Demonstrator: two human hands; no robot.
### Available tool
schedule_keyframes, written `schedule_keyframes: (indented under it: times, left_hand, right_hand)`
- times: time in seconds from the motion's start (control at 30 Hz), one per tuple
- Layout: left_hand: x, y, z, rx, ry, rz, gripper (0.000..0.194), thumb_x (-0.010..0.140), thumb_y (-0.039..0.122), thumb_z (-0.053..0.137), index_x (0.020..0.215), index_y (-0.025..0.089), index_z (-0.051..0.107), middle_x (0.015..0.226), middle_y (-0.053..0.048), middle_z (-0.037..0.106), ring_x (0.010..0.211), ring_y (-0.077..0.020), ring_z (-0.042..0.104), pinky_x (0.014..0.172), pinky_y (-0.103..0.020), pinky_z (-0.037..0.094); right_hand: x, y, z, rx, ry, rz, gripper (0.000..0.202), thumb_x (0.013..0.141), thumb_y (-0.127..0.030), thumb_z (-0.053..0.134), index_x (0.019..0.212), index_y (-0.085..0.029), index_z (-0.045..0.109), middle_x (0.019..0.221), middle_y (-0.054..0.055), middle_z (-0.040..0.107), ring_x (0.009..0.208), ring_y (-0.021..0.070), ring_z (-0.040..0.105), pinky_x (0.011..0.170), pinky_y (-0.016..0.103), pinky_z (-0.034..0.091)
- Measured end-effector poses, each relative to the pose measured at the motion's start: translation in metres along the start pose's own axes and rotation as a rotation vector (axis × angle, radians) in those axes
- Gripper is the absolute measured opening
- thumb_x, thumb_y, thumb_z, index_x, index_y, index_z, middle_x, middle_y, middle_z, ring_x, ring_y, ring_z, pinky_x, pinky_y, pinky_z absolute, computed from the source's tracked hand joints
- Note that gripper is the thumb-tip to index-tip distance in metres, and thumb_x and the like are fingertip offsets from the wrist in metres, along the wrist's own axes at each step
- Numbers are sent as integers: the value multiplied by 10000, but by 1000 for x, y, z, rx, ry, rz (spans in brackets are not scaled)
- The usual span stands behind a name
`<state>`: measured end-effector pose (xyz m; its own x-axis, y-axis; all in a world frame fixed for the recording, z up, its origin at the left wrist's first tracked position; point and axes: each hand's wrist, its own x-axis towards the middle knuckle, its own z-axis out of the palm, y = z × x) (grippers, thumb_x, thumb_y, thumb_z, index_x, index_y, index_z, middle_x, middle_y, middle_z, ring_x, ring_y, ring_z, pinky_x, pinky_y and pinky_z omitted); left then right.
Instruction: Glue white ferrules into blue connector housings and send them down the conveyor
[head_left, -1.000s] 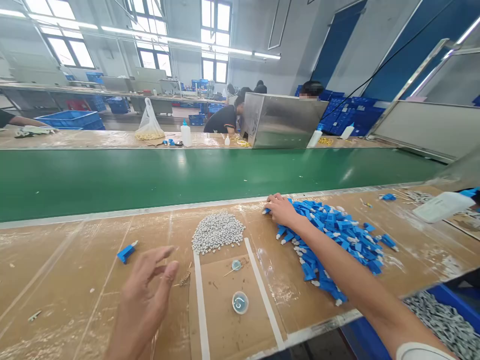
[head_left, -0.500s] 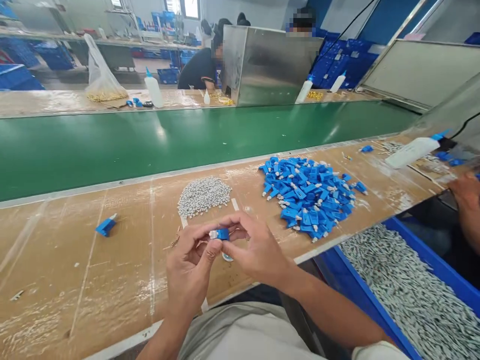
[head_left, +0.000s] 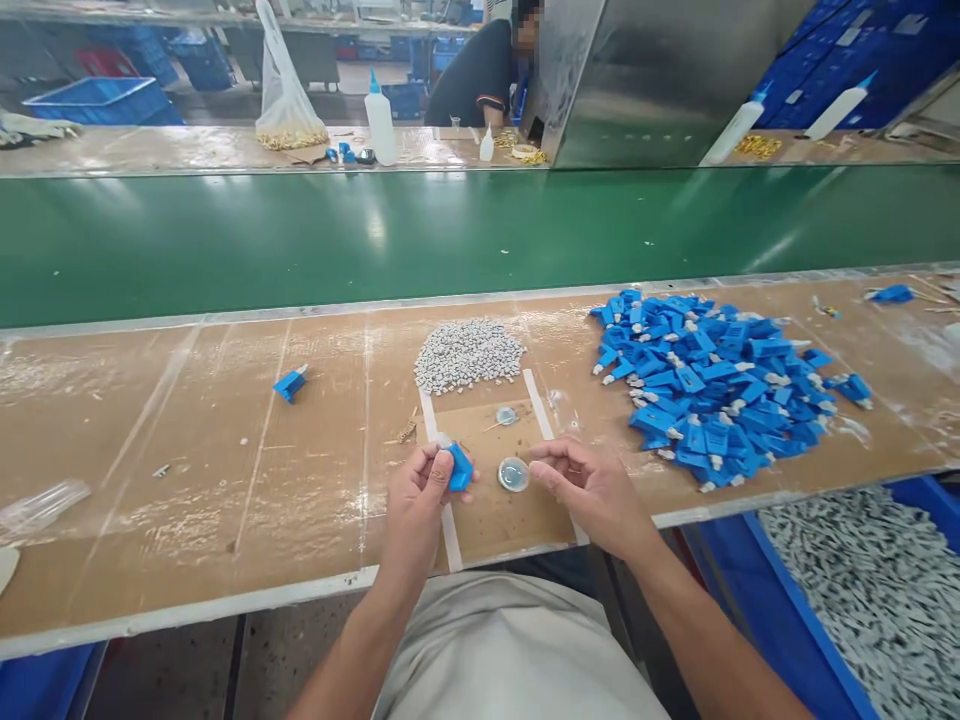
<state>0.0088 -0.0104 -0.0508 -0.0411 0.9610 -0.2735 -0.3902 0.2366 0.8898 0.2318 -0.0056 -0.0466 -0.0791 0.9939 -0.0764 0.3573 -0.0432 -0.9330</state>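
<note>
My left hand (head_left: 420, 495) is closed on a small blue plastic part (head_left: 460, 468), gripped between thumb and fingers above the bench. Just right of a small round dish of clear liquid (head_left: 514, 474) is my right hand (head_left: 592, 492), its thumb and index finger stretched toward the dish's rim with a slight gap between them. I see nothing in that hand. Behind the dish lies a smaller clear disc (head_left: 506, 416) with a thin stick beside it. A heap of small grey-white pieces (head_left: 469, 355) lies farther back.
To the right spreads a large pile of blue parts with white tips (head_left: 720, 385). One blue part (head_left: 290, 384) lies alone at left. A green conveyor belt (head_left: 450, 240) runs behind the bench. A blue bin of grey pieces (head_left: 862, 580) stands at lower right. A person (head_left: 472, 75) sits across.
My right hand has let go of the blue part and moved right, beside the dish. My left hand still holds the part, now turned. The camera view has shifted.
</note>
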Motion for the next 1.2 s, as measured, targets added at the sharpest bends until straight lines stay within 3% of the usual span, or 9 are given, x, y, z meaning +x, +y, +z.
schedule_keyframes:
  times: [0.13, 0.23, 0.47, 0.57, 0.83, 1.03, 1.2]
  left_hand:
    - [3, -1, 2, -19, 11, 13, 354, 834, 487, 761, 929, 159, 668, 808, -20, 670, 735, -151, 678, 564, -212, 504]
    - [3, 1, 1, -11, -11, 9, 342, 846, 477, 750, 931, 156, 667, 793, -18, 664, 729, -150, 670, 563, -216, 504]
    - [3, -3, -4, -40, -16, 6, 301, 872, 448, 736, 939, 161, 671, 802, -21, 663, 728, -141, 656, 592, -220, 498]
    - [4, -5, -6, -53, -16, 15, 278, 887, 432, 725, 922, 161, 678, 829, -23, 675, 732, -132, 655, 637, -224, 501]
    - [1, -3, -3, -171, -52, -20, 230, 892, 345, 739, 1027, 165, 693, 911, -33, 680, 799, -134, 680, 683, -212, 522]
    - [-3, 2, 6, -298, -172, -142, 208, 913, 315, 714, 995, 125, 697, 883, -50, 691, 793, -136, 706, 707, -202, 552]
    - [-6, 5, 17, -377, -276, -256, 241, 925, 319, 700, 1014, 95, 702, 866, -81, 718, 803, -152, 728, 709, -189, 562]
  right_hand:
    - [10, 1, 21, -23, -9, -60, 318, 911, -456, 686, 1069, -191, 760, 838, 19, 600, 659, 150, 525, 640, 297, 451]
    - [16, 1, 25, -62, -47, -123, 250, 925, -405, 686, 1060, -219, 782, 800, 0, 524, 649, 148, 488, 636, 297, 430]
    - [13, -3, 16, -199, -94, -259, 169, 973, -312, 631, 954, -235, 780, 855, 17, 478, 735, 166, 511, 671, 310, 422]
    - [7, -6, 12, -251, -114, -298, 178, 997, -281, 586, 993, -237, 758, 868, 25, 482, 764, 177, 527, 695, 321, 433]
    - [2, -19, 3, -280, -166, -251, 160, 1018, -277, 554, 922, -218, 668, 871, 27, 567, 749, 168, 518, 671, 308, 396]
    - [7, -25, -3, -68, -29, -153, 154, 1013, -327, 582, 923, -219, 645, 866, 6, 627, 697, 139, 547, 640, 285, 417]
    - [3, -40, 1, 193, 106, -215, 84, 995, -265, 619, 937, -223, 664, 928, 10, 668, 652, 115, 572, 624, 274, 474]
